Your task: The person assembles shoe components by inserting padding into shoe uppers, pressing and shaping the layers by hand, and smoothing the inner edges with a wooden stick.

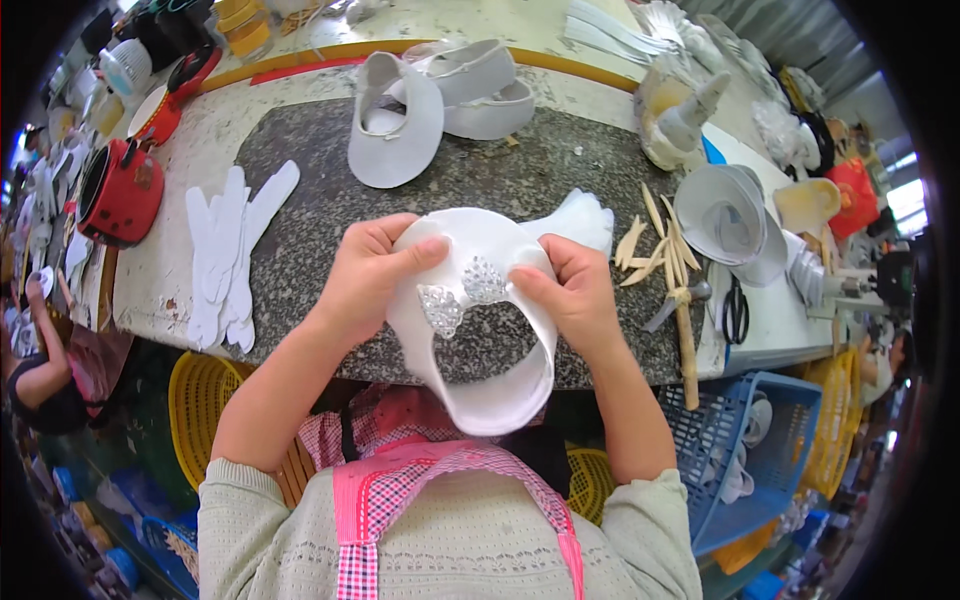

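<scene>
Both my hands hold a white shoe upper (478, 330) over the near edge of the dark stone slab (300, 230). My left hand (368, 270) grips its left side, thumb pressed on top. On the right side, my right hand (572, 290) pinches it, with the thumb next to a sparkling rhinestone bow (462, 293) on the front. The upper's open loop hangs down toward my lap. More white pieces (578, 220) lie just behind my right hand.
White cut strips (232, 250) lie left on the slab; several finished white uppers (440, 100) at its far side. Wooden sticks (655, 245), a hammer (683, 320) and scissors (735, 310) lie right. A red pot (120, 190) stands left. Blue basket (745, 450) and yellow basket (200, 400) sit below.
</scene>
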`<state>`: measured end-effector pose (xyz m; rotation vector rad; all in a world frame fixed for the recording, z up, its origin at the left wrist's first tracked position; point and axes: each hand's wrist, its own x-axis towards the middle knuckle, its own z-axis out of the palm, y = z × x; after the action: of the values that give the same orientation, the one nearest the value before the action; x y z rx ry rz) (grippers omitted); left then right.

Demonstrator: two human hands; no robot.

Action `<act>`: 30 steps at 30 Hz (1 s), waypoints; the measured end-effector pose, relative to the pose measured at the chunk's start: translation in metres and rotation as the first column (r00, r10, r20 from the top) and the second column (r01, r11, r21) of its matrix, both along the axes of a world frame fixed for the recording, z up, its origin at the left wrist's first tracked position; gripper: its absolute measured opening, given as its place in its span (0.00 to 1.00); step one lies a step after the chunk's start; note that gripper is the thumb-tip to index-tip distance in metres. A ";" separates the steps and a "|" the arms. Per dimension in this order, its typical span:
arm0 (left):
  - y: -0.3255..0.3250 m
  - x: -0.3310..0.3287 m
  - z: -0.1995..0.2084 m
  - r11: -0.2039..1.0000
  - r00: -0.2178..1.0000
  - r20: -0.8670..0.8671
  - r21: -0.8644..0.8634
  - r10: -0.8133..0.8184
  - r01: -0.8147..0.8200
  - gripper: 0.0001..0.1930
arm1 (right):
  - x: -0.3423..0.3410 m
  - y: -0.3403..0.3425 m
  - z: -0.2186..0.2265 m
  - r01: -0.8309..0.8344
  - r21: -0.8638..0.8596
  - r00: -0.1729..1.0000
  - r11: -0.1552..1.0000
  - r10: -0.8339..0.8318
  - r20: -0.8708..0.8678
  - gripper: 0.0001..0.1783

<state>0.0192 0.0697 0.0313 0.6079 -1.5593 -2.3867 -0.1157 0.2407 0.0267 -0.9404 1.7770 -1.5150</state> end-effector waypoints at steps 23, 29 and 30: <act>-0.010 0.019 -0.069 0.166 0.972 -0.017 -0.986 -0.236 0.023 0.18 | 0.004 -0.026 -0.083 -0.149 -0.025 0.290 0.989 0.020 -0.957 0.11; -0.013 0.014 -0.073 0.034 0.954 0.031 -0.998 -0.297 0.043 0.15 | 0.007 -0.025 -0.083 -0.127 0.001 0.422 0.992 0.055 -0.905 0.16; -0.013 0.014 -0.075 0.009 0.953 0.023 -1.000 -0.301 0.027 0.14 | 0.007 -0.024 -0.084 -0.129 0.003 0.423 0.992 0.058 -0.904 0.16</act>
<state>0.0330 0.0570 -0.0435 -0.2118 -2.6872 -0.6695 -0.1091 0.2164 -0.0571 -2.1627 2.2912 -0.9875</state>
